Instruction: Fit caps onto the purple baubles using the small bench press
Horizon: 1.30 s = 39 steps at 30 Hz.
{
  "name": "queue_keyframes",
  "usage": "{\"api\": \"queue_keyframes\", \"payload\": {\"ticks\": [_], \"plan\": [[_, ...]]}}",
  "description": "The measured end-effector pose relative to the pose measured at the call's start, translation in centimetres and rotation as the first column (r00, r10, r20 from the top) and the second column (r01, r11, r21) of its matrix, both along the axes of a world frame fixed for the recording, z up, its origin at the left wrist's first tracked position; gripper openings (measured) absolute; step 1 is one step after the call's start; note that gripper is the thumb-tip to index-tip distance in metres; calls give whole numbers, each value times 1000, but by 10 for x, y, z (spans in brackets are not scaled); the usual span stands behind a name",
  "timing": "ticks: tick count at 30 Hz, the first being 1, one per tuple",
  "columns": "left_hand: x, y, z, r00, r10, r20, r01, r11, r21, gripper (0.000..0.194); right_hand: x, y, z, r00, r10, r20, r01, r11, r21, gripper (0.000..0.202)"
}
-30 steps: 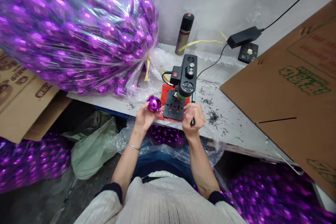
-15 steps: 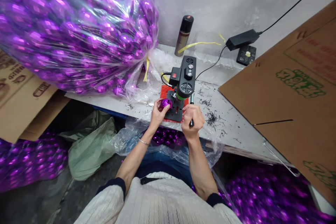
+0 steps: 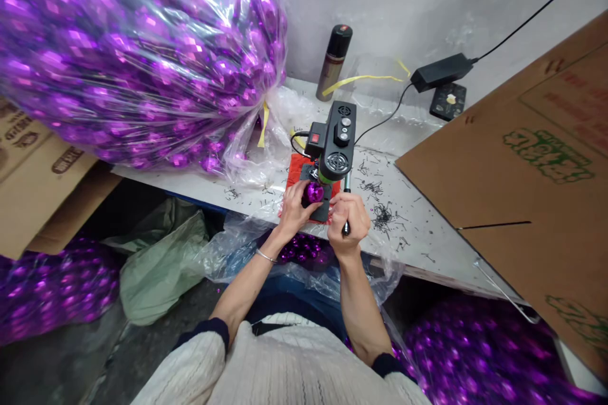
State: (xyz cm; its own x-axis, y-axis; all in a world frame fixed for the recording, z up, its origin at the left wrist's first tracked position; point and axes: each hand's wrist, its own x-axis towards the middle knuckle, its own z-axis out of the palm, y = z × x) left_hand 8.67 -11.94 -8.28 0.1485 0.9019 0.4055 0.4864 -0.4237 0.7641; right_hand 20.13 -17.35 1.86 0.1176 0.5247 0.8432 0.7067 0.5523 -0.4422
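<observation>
A shiny purple faceted ball (image 3: 314,192) sits beneath the head of a small black bench drill press (image 3: 338,142). My left hand (image 3: 295,209) grips the ball from the left, thumb at its near side and fingers at its far side. Wrapped around the press's lever handle (image 3: 347,183), to the right, is my right hand (image 3: 350,218). Under the press are its dark base plate (image 3: 319,212) and a red cloth (image 3: 293,172). The press head hides the top of the ball, so its contact with the tool is not visible.
A large clear bag of purple balls (image 3: 142,63) fills the left. Behind the press stands a spray can (image 3: 334,63); a power adapter (image 3: 441,72) lies right of it. Black bits (image 3: 382,216) litter the table. A cardboard box (image 3: 513,171) leans at right. More balls (image 3: 304,248) lie below.
My left hand has moved right with the purple ball, bringing it from beside the base plate to under the press head. My right hand stays on the lever handle.
</observation>
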Motion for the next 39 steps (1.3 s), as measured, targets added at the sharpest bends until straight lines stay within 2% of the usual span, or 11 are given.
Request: {"api": "queue_keyframes", "payload": {"ticks": [4,12,18,24,27,34,39], "plan": [[3,0,-1,1000,16,-26,-16,1000,15,57,1,0,0,1000,-4,9,4,1000,-3,22],[-9,8,-1,994,-101,-50,100,995,-21,61,0,-1,0,1000,-6,-4,6,1000,-1,20],[-1,14,-5,986,-159,45,161,986,-48,63,0,-1,2,1000,1,-25,-1,1000,-16,22],[-3,12,-9,986,-152,66,158,983,-93,67,-1,-2,0,999,-9,-45,8,1000,-13,23],[-3,11,-8,986,-151,67,156,985,-77,65,-2,-2,-7,999,-9,-53,9,1000,-8,23],[-2,9,-8,986,-149,76,156,984,-91,63,0,1,-34,999,-9,-41,11,999,38,22],[-2,10,-9,984,-153,88,160,984,-83,65,0,5,-44,998,-29,-59,34,996,78,24]]}}
